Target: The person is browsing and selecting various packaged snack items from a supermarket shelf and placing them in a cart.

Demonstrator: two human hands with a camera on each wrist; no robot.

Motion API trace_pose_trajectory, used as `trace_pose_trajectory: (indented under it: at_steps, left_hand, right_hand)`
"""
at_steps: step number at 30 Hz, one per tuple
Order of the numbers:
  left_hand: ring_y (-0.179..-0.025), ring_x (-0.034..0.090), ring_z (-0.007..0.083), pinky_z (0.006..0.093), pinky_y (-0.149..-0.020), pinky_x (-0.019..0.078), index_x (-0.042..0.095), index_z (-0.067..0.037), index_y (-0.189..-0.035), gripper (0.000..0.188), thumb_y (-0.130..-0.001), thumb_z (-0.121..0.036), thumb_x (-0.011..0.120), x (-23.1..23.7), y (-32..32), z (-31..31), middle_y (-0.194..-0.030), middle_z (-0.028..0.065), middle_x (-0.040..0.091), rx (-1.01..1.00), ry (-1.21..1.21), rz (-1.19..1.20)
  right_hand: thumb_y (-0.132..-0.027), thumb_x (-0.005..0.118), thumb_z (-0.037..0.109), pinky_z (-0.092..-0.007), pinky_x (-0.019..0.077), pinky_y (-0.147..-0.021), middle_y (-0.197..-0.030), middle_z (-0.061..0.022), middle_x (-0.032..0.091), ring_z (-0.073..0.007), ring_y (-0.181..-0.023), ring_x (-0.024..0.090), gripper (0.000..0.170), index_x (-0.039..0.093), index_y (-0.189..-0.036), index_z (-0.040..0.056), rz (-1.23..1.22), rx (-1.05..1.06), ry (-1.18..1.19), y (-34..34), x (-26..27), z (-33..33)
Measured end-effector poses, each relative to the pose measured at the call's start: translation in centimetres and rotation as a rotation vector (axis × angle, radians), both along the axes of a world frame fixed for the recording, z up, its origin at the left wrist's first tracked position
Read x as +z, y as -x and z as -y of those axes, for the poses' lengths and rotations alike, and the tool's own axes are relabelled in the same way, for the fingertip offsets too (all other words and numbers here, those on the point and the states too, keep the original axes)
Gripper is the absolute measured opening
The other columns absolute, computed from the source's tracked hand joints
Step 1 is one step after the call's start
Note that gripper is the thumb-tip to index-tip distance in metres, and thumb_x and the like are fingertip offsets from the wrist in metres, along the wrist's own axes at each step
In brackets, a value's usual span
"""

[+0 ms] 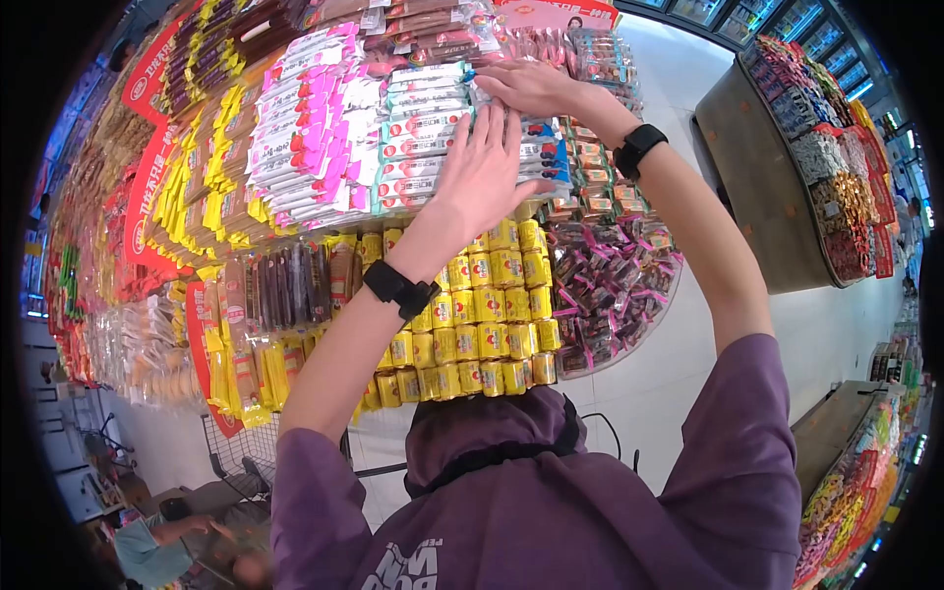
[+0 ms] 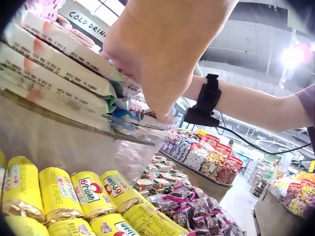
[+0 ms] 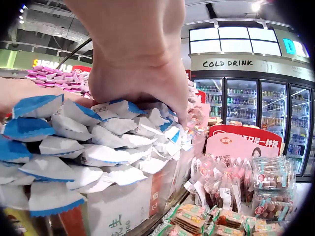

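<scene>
A neat stack of white snack packets (image 1: 408,169) with green, teal and blue ends lies at the top of the display. My left hand (image 1: 477,167) rests on them, its fingers stretched forward and its thumb out to the side. Just beyond it, my right hand (image 1: 531,88) lies over the far packets, its fingers reaching left close to the left fingertips. In the right wrist view the right hand (image 3: 138,64) presses down on rows of blue-ended packets (image 3: 108,147); its fingertips are hidden there.
Yellow cylindrical packs (image 1: 482,305) are stacked below, with purple-wrapped sweets (image 1: 615,285) to their right. White-and-pink packets (image 1: 305,128) sit left of the stack. Another snack stand (image 1: 787,177) stands across the aisle. Drink fridges (image 3: 246,105) line the back. A person (image 1: 157,546) is at lower left.
</scene>
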State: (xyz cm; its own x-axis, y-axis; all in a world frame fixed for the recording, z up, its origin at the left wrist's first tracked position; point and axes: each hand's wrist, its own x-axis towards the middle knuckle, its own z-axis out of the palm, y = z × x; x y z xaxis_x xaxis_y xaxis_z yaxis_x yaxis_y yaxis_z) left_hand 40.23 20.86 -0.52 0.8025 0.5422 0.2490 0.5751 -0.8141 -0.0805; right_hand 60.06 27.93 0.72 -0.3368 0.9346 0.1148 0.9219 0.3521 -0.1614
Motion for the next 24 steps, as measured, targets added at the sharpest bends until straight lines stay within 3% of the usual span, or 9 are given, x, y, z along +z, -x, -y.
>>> trace_pose_trajectory:
  at_steps: [4,8,11,12,15,17,19,24]
  left_hand:
    - [-0.148,0.023,0.0361,0.049,-0.121,0.019,0.021,0.009,-0.151,0.097,-0.093,-0.064,0.05,0.5,-0.3,0.3,-0.156,0.0281,0.026,0.014,0.02,-0.023]
    - [-0.149,0.021,0.0327,0.0476,-0.122,0.0165,0.02,0.007,-0.151,0.1,-0.091,-0.066,0.051,0.9,0.2,0.5,-0.158,0.024,0.025,-0.041,0.022,0.02]
    - [-0.148,0.025,0.0343,0.0464,-0.122,0.0185,0.025,0.007,-0.15,0.097,-0.089,-0.061,0.058,2.4,1.8,2.9,-0.156,0.0248,0.029,-0.154,0.052,0.226]
    - [-0.141,0.036,0.0348,0.0451,-0.118,0.0273,0.036,0.003,-0.146,0.084,-0.088,-0.05,0.067,2.9,2.8,3.9,-0.15,0.0227,0.039,-0.239,0.048,0.379]
    - [-0.123,0.053,0.0327,0.0433,-0.106,0.0404,0.053,0.0,-0.133,0.061,-0.088,-0.037,0.071,3.8,5.7,7.2,-0.131,0.0176,0.058,-0.251,0.201,0.357]
    - [-0.111,0.058,0.0298,0.0417,-0.097,0.0444,0.06,-0.001,-0.122,0.047,-0.087,-0.03,0.072,3.0,7.5,9.3,-0.117,0.0137,0.064,-0.237,0.347,0.272]
    - [-0.101,0.061,0.0279,0.0403,-0.091,0.047,0.064,-0.002,-0.114,0.037,-0.087,-0.025,0.073,2.1,8.6,11.1,-0.106,0.0111,0.067,-0.236,0.42,0.25]
    - [-0.092,0.063,0.0268,0.0382,-0.085,0.0479,0.068,-0.002,-0.106,0.028,-0.084,-0.019,0.075,0.8,10.3,14.4,-0.097,0.0099,0.069,-0.201,0.545,0.28]
  right_hand:
    - [-0.103,0.026,0.052,-0.0469,0.0376,-0.11,-0.143,-0.0159,0.052,-0.0375,-0.131,0.048,0.062,0.047,-0.143,0.0091,0.05,-0.075,0.111,0.2,0.8,0.4]
    - [-0.103,0.027,0.057,-0.0418,0.0265,-0.118,-0.15,-0.0169,0.045,-0.0336,-0.144,0.033,0.065,0.046,-0.145,0.0103,-0.174,-0.098,-0.174,-0.3,-0.3,1.0]
    - [-0.103,0.034,0.055,-0.042,0.0266,-0.118,-0.15,-0.018,0.045,-0.0336,-0.143,0.036,0.063,0.048,-0.144,0.0099,-0.459,-0.078,-0.35,0.1,2.0,6.0]
    - [-0.104,0.045,0.045,-0.0433,0.0343,-0.112,-0.144,-0.0172,0.052,-0.0321,-0.134,0.047,0.053,0.049,-0.143,0.0091,-0.469,-0.067,-0.441,0.2,2.6,8.4]
    - [-0.099,0.059,0.033,-0.0405,0.0467,-0.098,-0.124,-0.0166,0.064,-0.0322,-0.117,0.059,0.04,0.06,-0.128,0.0057,-0.51,-0.22,-0.348,-0.5,2.1,15.0]
    - [-0.093,0.068,0.022,-0.0388,0.0502,-0.087,-0.112,-0.0129,0.068,-0.0282,-0.106,0.063,0.031,0.065,-0.118,0.0041,-0.6,-0.318,-0.19,-1.0,0.3,19.2]
    - [-0.088,0.071,0.017,-0.0391,0.0501,-0.087,-0.109,-0.0118,0.068,-0.0275,-0.104,0.062,0.027,0.066,-0.112,0.0042,-0.594,-0.382,-0.015,-1.6,-2.1,23.1]
    - [-0.083,0.076,0.018,-0.0407,0.0472,-0.092,-0.103,-0.0106,0.065,-0.03,-0.102,0.058,0.031,0.064,-0.109,0.0055,-0.343,-0.391,-0.016,0.9,-5.9,28.9]
